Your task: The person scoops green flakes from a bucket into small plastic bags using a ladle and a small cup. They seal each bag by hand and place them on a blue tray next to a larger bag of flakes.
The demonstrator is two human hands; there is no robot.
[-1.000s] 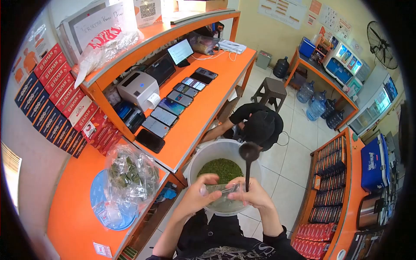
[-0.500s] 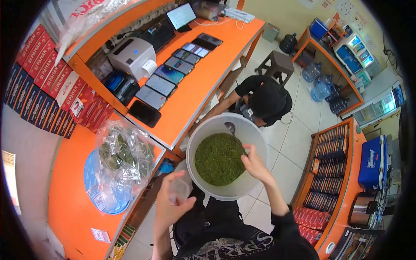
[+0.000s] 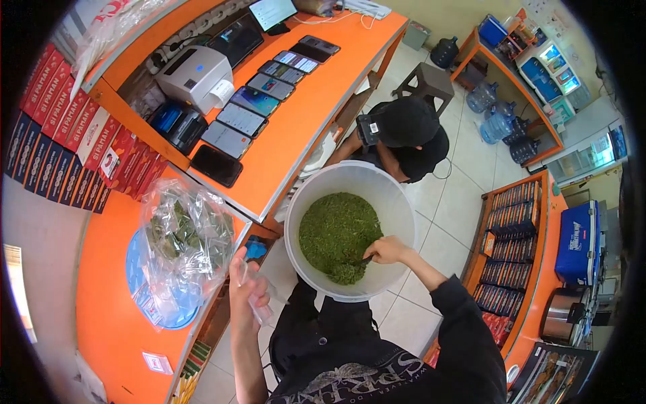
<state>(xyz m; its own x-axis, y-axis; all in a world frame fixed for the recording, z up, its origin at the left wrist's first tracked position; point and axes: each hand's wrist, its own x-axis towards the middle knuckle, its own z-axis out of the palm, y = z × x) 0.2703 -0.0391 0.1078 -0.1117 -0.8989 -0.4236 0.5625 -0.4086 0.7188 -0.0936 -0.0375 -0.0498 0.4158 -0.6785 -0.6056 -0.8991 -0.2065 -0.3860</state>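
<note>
A large whitish bucket [image 3: 399, 222] stands before me with chopped green leaves [image 3: 338, 229] in its bottom. My right hand [image 3: 386, 250] is inside the rim, closed on the dark handle of a spoon; the spoon's bowl is down in the green leaves near the bucket's lower side. To the left of the bucket, my left hand [image 3: 247, 296] is wrapped round a small clear plastic cup [image 3: 261, 308], held tilted. Further left, a clear plastic bag [image 3: 188, 236] with green leaves inside rests on a blue round tray [image 3: 134, 259].
Several phones [image 3: 240, 119] lie in a row on the orange counter [image 3: 323, 84], beside a white printer [image 3: 195, 77]. Just beyond the bucket a person in a black cap [image 3: 407, 122] crouches. Shelves of boxed packs [image 3: 508, 249] stand at the right, a dark stool [image 3: 425, 85] behind.
The spoon in my right hand has gone down into the leaves. My left hand has turned with the cup. The crouching person's head has moved left, and a device now shows beside it.
</note>
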